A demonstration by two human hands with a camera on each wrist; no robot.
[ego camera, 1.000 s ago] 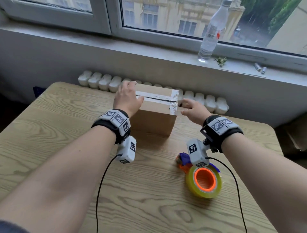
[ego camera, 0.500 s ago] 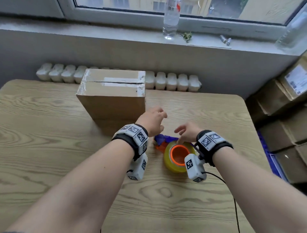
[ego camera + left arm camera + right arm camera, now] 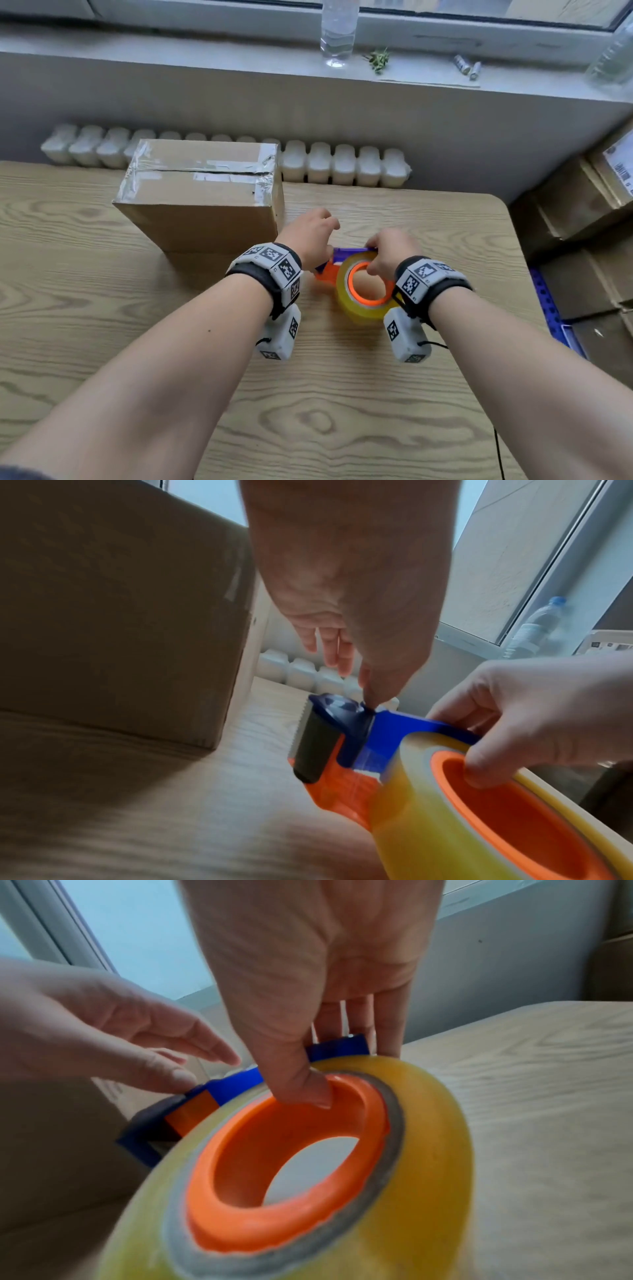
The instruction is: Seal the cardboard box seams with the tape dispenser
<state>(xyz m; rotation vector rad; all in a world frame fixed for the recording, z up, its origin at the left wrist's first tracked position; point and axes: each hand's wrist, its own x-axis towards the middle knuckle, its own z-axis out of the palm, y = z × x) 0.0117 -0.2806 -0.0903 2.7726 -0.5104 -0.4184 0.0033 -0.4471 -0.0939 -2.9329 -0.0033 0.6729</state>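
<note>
The tape dispenser [image 3: 346, 270] is near the middle of the wooden table [image 3: 102, 308], just to the right of the cardboard box [image 3: 202, 198]. It is orange and blue, with a big yellow roll of tape [image 3: 363, 308] on it. The right hand [image 3: 390, 253] grips the roll, with its thumb [image 3: 304, 1085] inside the orange ring and its fingers over the top. The left hand [image 3: 310, 240] has its fingers loose and apart, and its thumb tip [image 3: 371, 699] touches the blue front part of the dispenser. The box stands shut, with shiny tape along its top seam and edges. Far away, a water bottle [image 3: 337, 31] stands on the window sill [image 3: 205, 58]. More brown boxes [image 3: 582, 212] sit to the right of the table.
</note>
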